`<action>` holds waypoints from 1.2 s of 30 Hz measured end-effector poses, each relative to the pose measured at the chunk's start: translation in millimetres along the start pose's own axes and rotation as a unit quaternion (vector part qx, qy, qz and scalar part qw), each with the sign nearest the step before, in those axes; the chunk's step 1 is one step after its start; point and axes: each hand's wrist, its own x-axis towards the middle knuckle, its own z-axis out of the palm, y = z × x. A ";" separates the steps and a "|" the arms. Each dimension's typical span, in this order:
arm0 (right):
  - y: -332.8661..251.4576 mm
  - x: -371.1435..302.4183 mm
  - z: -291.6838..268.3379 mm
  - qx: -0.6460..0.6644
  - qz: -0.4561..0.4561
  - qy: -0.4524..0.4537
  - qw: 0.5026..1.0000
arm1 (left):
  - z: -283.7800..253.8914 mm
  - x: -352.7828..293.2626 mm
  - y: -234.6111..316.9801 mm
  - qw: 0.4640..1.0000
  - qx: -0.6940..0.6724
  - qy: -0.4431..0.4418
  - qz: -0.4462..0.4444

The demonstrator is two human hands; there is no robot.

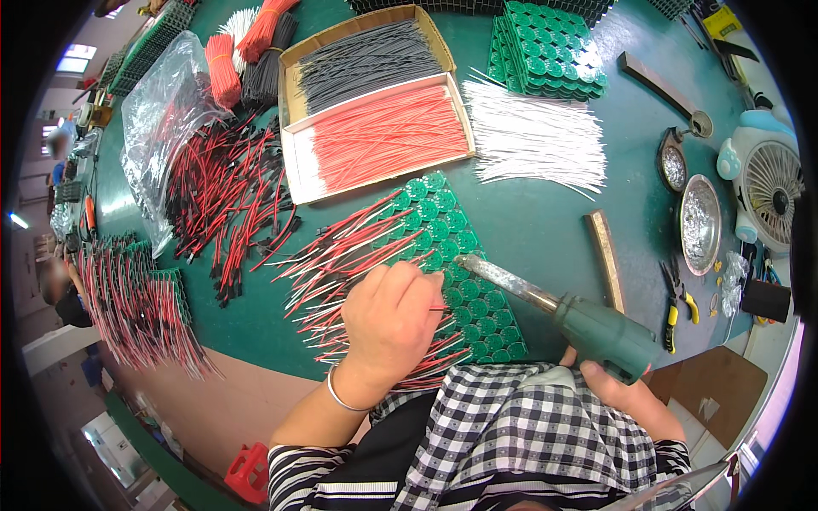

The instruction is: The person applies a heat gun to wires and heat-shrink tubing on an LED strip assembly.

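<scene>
Landmark: green circuit panel (452, 272), a sheet of round green boards lying on the dark green surface (545, 221), its long axis running from upper left to lower right. Left hand (392, 319) comes in from the lower edge, wrist bent, bangle on the wrist, knuckles up, resting on the panel's left half; its grip is narrow, fingertips pinched on a thin red wire (437, 307) just at the panel's middle. More red and black wires (332, 255) fan out from the panel's left edge, tips pointing left and up-left. Right of that hand, the soldering iron (554, 302) lies slantwise over the panel's lower right part, long axis upper left to lower right, metal tip pointing up-left toward the pinched wire, tip over the boards; contact cannot be told. Right hand (626, 387), below and right of the panel, is wrapped round the iron's green handle, grip closed on it, mostly hidden beneath.
</scene>
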 end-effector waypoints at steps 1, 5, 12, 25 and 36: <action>1.4 -2.3 -0.8 0.001 0.029 -0.012 1.000 | 0.1 0.5 0.0 1.000 -0.001 0.002 0.002; 8.5 -9.5 -0.1 -0.025 0.065 -0.007 0.998 | -0.3 1.2 0.5 1.000 0.012 -0.001 0.011; 10.2 -6.5 -2.9 -0.098 0.008 -0.032 0.995 | 1.9 1.7 -1.0 1.000 0.012 -0.001 0.012; 20.1 -12.1 4.5 0.107 -0.058 0.015 0.992 | -0.2 3.6 -1.8 1.000 0.001 -0.005 0.010; 28.5 -28.4 6.7 0.126 -0.077 0.046 0.988 | -8.9 3.1 -24.6 0.977 -0.196 -0.055 0.062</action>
